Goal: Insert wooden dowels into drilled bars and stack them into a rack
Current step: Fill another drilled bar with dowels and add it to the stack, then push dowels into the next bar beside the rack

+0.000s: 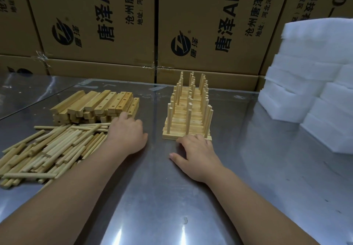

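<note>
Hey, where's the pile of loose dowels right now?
In the head view, the loose dowels lie on the metal table at the left, just in front of the stack of drilled bars, with the left hand at their right edge.

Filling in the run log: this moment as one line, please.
left hand: at bars, grip unclear | right hand: flat on table, at rack front | dowels: loose pile, left

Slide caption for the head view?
Left hand at the drilled bars beside loose dowels; right hand rests before the dowelled rack.
</note>
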